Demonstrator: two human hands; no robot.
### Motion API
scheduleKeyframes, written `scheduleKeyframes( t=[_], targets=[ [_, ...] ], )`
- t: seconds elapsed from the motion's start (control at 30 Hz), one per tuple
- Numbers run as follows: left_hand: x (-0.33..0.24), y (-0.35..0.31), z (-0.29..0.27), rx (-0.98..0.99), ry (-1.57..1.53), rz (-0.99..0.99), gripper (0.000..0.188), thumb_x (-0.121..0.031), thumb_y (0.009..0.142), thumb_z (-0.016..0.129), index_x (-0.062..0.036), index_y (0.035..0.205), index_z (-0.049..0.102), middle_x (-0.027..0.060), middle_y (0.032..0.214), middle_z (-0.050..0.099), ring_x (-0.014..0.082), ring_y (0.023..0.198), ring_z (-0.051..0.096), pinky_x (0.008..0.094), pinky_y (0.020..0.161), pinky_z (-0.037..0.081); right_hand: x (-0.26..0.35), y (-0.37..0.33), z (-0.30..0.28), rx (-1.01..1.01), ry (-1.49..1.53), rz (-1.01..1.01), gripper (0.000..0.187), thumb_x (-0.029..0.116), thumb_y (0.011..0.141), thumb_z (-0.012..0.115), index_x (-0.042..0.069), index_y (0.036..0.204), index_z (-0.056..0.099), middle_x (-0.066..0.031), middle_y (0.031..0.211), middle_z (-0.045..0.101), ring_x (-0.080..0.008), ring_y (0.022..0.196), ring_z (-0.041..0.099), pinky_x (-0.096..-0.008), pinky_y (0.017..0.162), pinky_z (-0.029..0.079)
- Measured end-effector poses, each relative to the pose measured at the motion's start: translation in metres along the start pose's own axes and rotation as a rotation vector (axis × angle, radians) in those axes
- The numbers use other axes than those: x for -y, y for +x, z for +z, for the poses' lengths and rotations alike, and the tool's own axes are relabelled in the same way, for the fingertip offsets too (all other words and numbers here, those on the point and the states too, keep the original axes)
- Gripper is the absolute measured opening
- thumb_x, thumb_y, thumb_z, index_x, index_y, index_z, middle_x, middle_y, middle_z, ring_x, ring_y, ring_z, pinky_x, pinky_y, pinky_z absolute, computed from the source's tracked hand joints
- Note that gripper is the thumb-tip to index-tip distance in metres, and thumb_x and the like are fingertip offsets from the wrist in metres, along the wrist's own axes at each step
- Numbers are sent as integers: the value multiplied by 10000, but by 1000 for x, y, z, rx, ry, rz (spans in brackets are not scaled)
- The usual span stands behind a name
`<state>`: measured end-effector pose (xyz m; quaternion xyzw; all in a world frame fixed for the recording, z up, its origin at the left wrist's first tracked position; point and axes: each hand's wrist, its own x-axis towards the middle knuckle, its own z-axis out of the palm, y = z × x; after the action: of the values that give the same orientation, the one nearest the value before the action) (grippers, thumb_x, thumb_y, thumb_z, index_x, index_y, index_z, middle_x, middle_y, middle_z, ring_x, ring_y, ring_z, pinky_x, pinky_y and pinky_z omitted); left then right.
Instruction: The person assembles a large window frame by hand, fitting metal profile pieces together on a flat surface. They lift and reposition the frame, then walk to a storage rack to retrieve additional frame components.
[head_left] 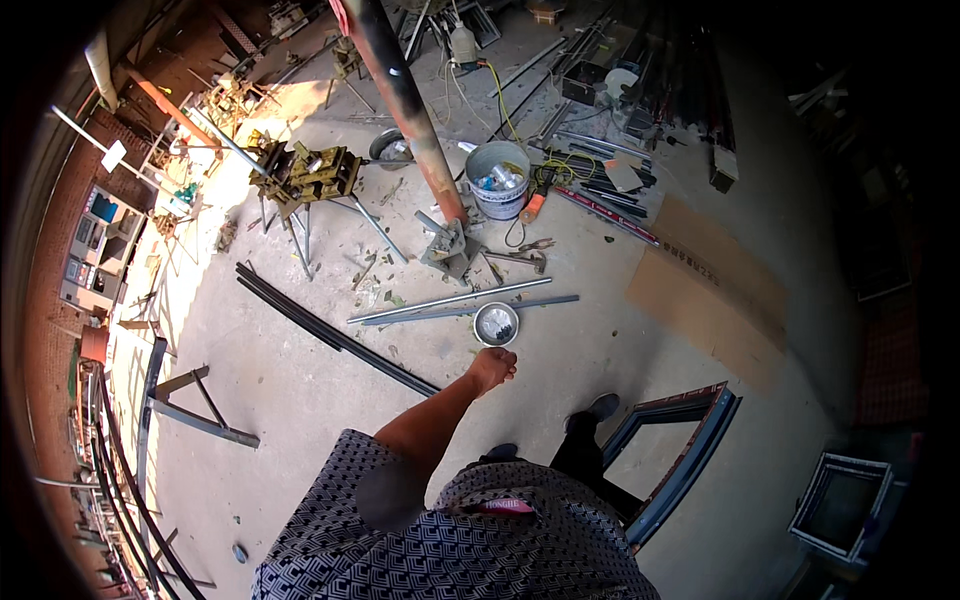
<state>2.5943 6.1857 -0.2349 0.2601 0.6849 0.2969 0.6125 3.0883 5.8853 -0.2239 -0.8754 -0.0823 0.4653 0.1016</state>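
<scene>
My left hand (491, 371) reaches out in front of my body with its fingers curled closed. What it holds, if anything, is too small to make out. Just beyond it, a small round bowl (480, 338) stands on the floor with small dark pieces inside. Behind the bowl lie two long metal bars (450, 304), side by side. A dark blue-grey window frame (683, 478) with a reddish strip leans close to my right leg. My right hand is out of sight.
A bucket (497, 208) of bottles stands beside a slanted post (415, 130). Hammer-like tools (528, 260) lie near its base. Flat cardboard (710, 290) covers floor at right. Long black strips (330, 335) and a metal bracket (205, 420) lie left; a yellow machine stand (310, 175) is farther back.
</scene>
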Motion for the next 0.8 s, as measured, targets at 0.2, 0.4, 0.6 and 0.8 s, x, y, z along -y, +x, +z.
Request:
scheduleKeyframes(
  t=[0.2,0.4,0.6,0.8],
  targets=[
    [59,10,49,-76,187,-421,293,-279,959,600,-4,899,682,90,799,696,208,682,658,352,618,524,143,68,-55,68,15,-51,1003,847,974,439,-12,1472,582,-192,1452,609,-352,1335,557,-432,1139,416],
    [-1,54,104,-38,208,-422,294,-316,982,628,-31,953,695,91,862,730,196,712,697,342,599,541,233,110,-98,109,156,-49,1022,869,958,444,-24,1421,626,-184,1379,653,-340,1264,601,-438,1106,450],
    [-117,130,159,-42,94,-331,294,-318,980,607,-44,1023,703,79,965,745,181,860,714,341,757,557,317,153,-119,193,344,-35,1096,911,908,474,-46,1424,616,-165,1298,686,-320,1198,636,-461,1069,481],
    [-189,253,209,52,144,-348,261,-299,981,608,-67,1072,686,55,952,730,174,854,713,348,770,551,427,173,-133,9,346,-5,1120,889,923,494,-84,1475,552,-207,1358,665,-322,1198,664,-463,1048,502]
  ],
)
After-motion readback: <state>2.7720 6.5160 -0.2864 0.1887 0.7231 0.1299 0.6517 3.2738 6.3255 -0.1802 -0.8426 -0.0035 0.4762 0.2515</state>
